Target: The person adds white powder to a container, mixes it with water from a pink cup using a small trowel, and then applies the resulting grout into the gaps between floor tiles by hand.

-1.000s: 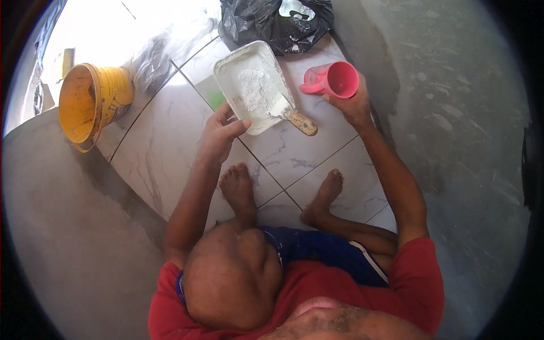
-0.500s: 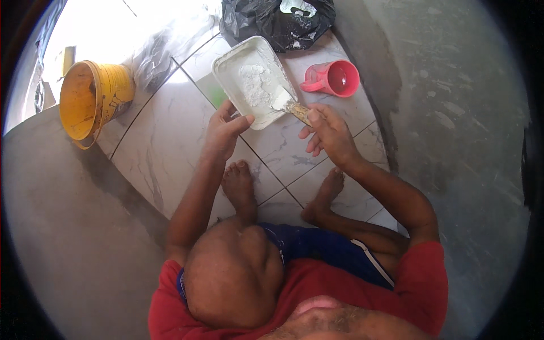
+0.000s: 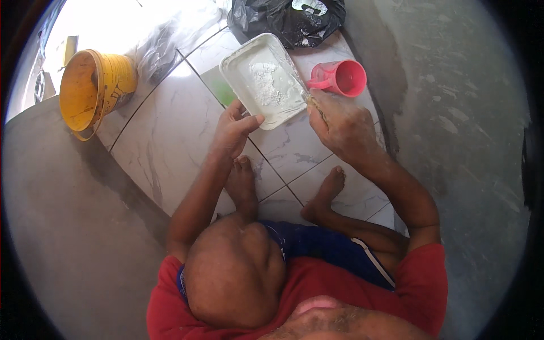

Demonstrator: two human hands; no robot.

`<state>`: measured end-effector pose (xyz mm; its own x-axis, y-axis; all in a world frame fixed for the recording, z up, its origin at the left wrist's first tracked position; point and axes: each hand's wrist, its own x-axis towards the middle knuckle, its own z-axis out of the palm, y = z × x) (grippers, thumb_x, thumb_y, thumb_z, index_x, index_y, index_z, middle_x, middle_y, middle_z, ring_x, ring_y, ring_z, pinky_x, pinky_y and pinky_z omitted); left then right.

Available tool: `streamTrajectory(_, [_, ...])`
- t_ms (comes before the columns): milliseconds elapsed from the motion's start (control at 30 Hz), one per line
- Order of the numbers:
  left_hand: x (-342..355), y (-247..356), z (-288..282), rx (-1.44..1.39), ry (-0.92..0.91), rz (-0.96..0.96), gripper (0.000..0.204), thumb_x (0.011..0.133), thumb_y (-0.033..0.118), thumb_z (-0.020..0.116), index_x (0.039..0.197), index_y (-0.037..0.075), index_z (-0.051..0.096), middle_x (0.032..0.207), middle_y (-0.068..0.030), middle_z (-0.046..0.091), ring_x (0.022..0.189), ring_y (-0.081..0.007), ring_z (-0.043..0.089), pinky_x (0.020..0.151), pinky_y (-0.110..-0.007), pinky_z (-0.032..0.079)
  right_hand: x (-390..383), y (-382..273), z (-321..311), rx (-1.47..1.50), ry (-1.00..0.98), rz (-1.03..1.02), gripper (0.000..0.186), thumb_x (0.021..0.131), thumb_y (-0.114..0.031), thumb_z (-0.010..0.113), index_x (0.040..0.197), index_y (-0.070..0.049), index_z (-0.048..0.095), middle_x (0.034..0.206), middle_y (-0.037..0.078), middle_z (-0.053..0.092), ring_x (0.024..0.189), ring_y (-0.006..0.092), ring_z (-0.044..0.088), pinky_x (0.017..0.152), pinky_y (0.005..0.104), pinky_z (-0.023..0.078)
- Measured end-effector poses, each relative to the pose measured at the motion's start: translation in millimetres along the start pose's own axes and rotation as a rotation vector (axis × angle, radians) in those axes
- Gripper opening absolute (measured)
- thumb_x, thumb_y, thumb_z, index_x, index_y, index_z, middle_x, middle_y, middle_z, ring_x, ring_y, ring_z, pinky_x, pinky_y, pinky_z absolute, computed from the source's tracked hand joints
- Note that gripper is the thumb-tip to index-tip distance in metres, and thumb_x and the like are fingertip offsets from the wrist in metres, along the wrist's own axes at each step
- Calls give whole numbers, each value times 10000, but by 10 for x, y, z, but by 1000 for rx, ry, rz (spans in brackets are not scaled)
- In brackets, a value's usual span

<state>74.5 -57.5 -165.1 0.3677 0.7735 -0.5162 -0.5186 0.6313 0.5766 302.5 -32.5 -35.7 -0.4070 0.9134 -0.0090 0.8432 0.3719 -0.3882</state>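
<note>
A shallow white rectangular tray (image 3: pixel 238 71) tilts above the tiled floor, with white powder (image 3: pixel 264 82) and wet white paste in it. Its near left corner is gripped by my left hand (image 3: pixel 233 133), the thumb on the rim and fingers beneath. My right hand (image 3: pixel 347 123) is closed round the worn, speckled handle of a putty knife (image 3: pixel 316 107) at the tray's right edge. The knife's blade is mostly hidden or smeared by motion. Just beyond my right hand stands a pink mug (image 3: pixel 351 78), its handle turned toward the tray.
A stained yellow bucket (image 3: pixel 113 79) lies tipped at the far left, beside clear plastic wrapping (image 3: pixel 158 51). Beyond the tray sits a black plastic bag (image 3: pixel 277 25) with white powder showing in its opening. Grey walls (image 3: pixel 453 170) flank the marble-patterned tiles; my bare feet (image 3: pixel 242 184) rest on them.
My right hand has moved up and right, turning over and drawing the putty knife from the powder to the tray's right edge. Its fingers have closed further. The tray stays in my left hand.
</note>
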Motion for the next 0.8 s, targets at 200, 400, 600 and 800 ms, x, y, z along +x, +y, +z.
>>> streamTrajectory(200, [-2,-31,34,-95,-4,-39,653,766,64,732,1358,-47,480,1285,-164,582,1159,-221,568,1019,-336,418,33,5,-18,-114,42,-100,271,870,-149,652,1082,15,614,694,110,644,592,251,658,527,370,518])
streamTrajectory(400, [-11,-38,55,-89,1,-54,655,765,54,727,1360,-50,475,1285,-168,584,1162,-231,573,1021,-343,423,54,-36,-15,-143,-33,-95,261,870,-160,654,1061,6,591,672,101,632,579,244,654,518,375,514])
streamTrajectory(600, [-60,-35,66,-107,37,-74,671,764,54,729,1366,-64,456,1291,-174,580,1188,-245,564,1046,-357,413,75,-15,56,-34,-70,-3,201,880,-165,630,1007,-13,597,616,124,613,540,302,634,509,421,500])
streamTrajectory(800, [-49,-38,22,-82,31,-53,663,778,48,718,1373,-65,447,1293,-168,578,1181,-239,567,1037,-346,417,73,-31,109,54,-32,60,146,894,-172,609,868,-29,594,596,150,602,538,331,631,517,458,499])
